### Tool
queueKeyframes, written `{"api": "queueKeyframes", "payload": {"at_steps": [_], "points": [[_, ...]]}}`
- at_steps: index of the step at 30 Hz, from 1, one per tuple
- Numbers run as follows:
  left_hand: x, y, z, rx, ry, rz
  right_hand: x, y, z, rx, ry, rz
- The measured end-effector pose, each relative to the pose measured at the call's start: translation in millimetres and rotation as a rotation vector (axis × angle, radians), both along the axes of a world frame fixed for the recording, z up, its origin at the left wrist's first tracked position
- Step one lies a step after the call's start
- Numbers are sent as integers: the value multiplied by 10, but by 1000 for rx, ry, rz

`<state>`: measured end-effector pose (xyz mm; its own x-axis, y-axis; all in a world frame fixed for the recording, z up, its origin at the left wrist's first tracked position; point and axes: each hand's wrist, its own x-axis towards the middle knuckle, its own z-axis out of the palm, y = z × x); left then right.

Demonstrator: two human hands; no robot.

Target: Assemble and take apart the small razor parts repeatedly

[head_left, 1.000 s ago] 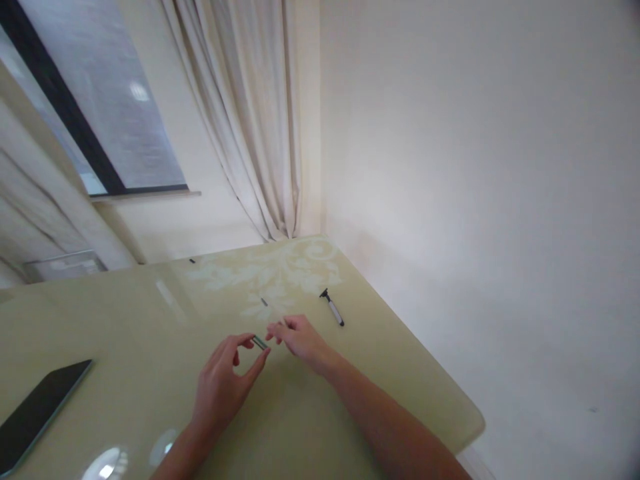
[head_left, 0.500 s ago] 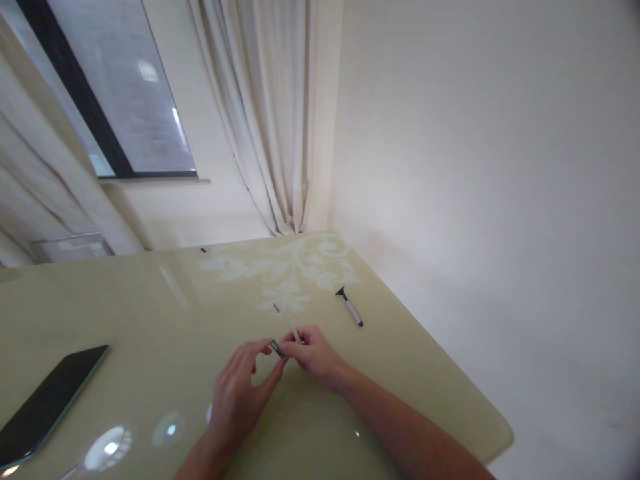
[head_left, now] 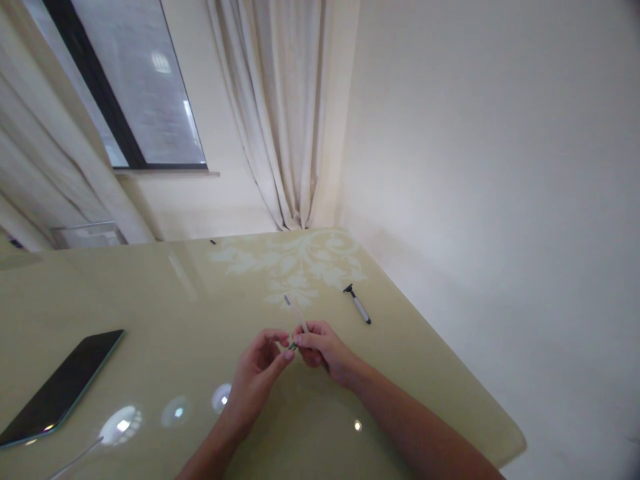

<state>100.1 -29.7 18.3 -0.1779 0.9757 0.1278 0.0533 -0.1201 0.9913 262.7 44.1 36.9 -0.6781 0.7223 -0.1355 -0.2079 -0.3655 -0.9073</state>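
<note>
Green against pale: pinching a green piece [head_left: 291, 346] between thumb and forefinger of the left hand [head_left: 257, 373], grip clamped on it with only a sliver showing. Holding a pale stick [head_left: 294, 312] in the right hand [head_left: 323, 348], grip closed together around the near end. Pointing the free length of the stick up and away from the right grip, slanting toward the pale leaf pattern [head_left: 295, 263] on the far part of the surface [head_left: 150, 300]. Setting the green piece right at the stick's near end, between the two grips (touching it or just short, too small to tell). Holding both hands low over the glossy olive surface, fingertips meeting, wrists well apart. Leaving a black-headed razor [head_left: 357, 305] lying flat to the right, beyond the right hand and apart from it. Leaving a dark phone [head_left: 65, 383] lying flat far to the left, well apart from the left hand, near bright lamp reflections [head_left: 120, 425]. Facing a cream curtain [head_left: 285, 113] and a window [head_left: 140, 87] past the far edge.
</note>
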Motion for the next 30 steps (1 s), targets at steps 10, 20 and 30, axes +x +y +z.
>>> {"api": "queueKeyframes", "payload": {"at_steps": [10, 20, 30], "points": [[-26, -14, -102, 143, 254, 15, -2, -18, -13, 29, -12, 44], [-57, -6, 7, 134, 81, 64, -9, -12, -42, 140, -28, -8], [-235, 60, 21, 55, -71, 137, 168, 31, 121, 780, -365, 1]]}}
